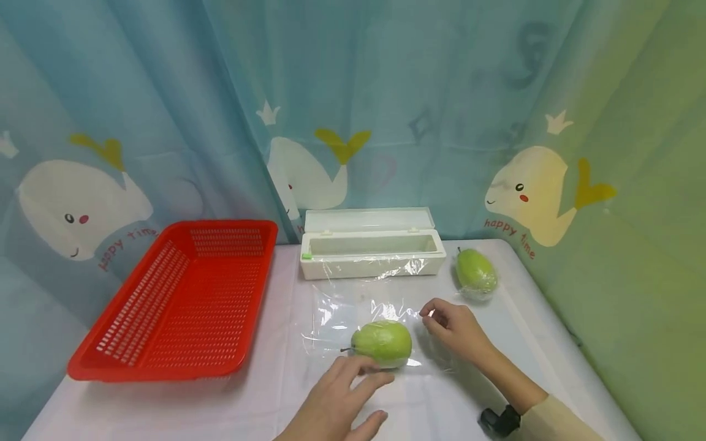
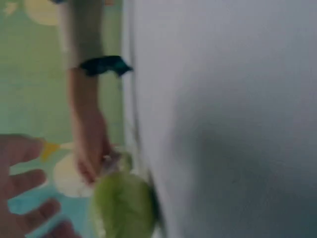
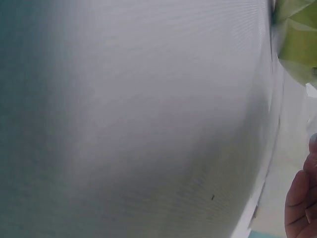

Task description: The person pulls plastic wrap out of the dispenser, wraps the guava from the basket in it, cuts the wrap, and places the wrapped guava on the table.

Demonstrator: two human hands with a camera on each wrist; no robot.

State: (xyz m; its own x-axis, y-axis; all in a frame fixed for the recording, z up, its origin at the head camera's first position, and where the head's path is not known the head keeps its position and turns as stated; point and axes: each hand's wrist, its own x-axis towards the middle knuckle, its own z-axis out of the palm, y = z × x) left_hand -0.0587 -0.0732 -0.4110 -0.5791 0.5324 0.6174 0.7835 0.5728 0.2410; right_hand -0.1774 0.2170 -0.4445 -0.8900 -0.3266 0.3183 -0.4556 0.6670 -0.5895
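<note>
A green pear (image 1: 382,344) lies on a sheet of cling film (image 1: 331,312) in the middle of the table, its stem pointing left. Clear film covers part of its skin. My left hand (image 1: 344,401) is at the near side of the pear, fingers spread and thumb apart; whether a fingertip touches is unclear. To the right, my right hand (image 1: 456,327) has its fingers bent and seems to pinch the film's right edge. The left wrist view shows the pear (image 2: 124,206) blurred beside the right hand (image 2: 91,144). In the right wrist view, curled fingers (image 3: 298,198) show only at the edge.
A white cling film box (image 1: 375,266) with its lid up stands at the back, film trailing from its front. Behind on the right sits another film-wrapped pear (image 1: 475,271). A red plastic basket (image 1: 248,306) takes up the left side. A curtain hangs behind the table.
</note>
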